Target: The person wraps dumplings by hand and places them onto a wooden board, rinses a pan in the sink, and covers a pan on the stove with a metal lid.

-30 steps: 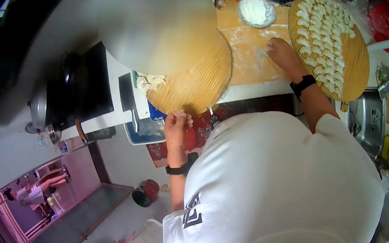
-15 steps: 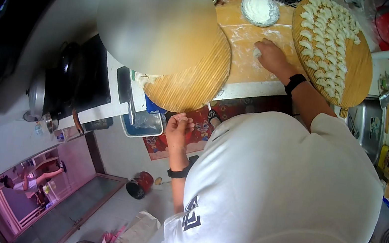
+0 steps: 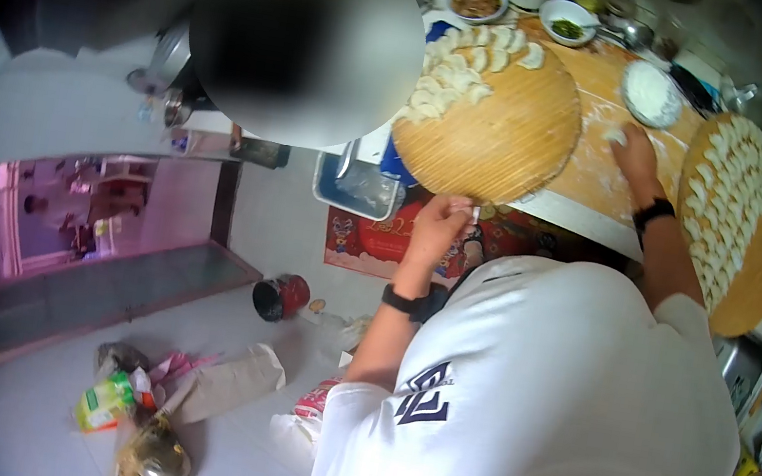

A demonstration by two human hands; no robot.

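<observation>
My right hand [image 3: 636,161] is closed on a small piece of white dough [image 3: 615,135], low over the floured wooden board [image 3: 607,99]. Just to its left is a round wooden tray [image 3: 516,125] with several dumplings [image 3: 444,80] on its far left part. At that tray's near edge is my left hand [image 3: 443,223], its fingers pinched together; what they hold, if anything, I cannot make out. A bowl of white flour [image 3: 652,93] stands beyond my right hand. Rows of dumplings cover much of a second round tray [image 3: 756,284] on the right.
Two bowls, one with brown filling [image 3: 476,1] and one with chopped greens [image 3: 568,24], stand at the back. A blue-rimmed basin [image 3: 354,190] sits below the counter's left end. Bags and a ladle [image 3: 162,466] lie on the floor. A grey blur hides the upper left.
The view has turned, so the counter and trays appear farther right and more of the left tray's dumplings show. Both hands keep roughly their places relative to the trays.
</observation>
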